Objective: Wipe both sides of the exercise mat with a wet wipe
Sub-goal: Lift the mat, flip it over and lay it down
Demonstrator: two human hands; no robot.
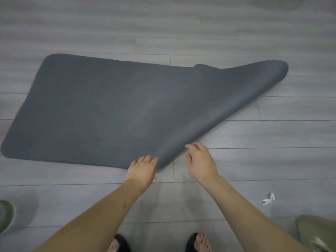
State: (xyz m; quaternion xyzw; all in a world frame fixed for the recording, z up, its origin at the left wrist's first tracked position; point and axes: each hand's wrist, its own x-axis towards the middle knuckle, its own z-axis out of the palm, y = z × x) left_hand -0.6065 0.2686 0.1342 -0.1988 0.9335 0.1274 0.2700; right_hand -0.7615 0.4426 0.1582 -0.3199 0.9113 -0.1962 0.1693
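The dark grey exercise mat (pixel 101 110) lies on the floor, its right part folded over on a diagonal, with a raised curl at the far right (pixel 280 70). My left hand (pixel 142 169) rests with its fingertips on the mat's near edge, beside the folded flap's corner. My right hand (pixel 201 160) hovers at the flap's fold line with relaxed fingers, their tips touching or almost touching the edge. Neither hand holds a wipe. A small crumpled white wipe (pixel 269 199) lies on the floor to my right.
Grey wood-plank floor (pixel 236 33) surrounds the mat. A green packet (pixel 316 233) sits at the lower right corner and a green rounded object (pixel 5 215) at the lower left edge. My feet in black sandals (pixel 200 242) stand just below my arms.
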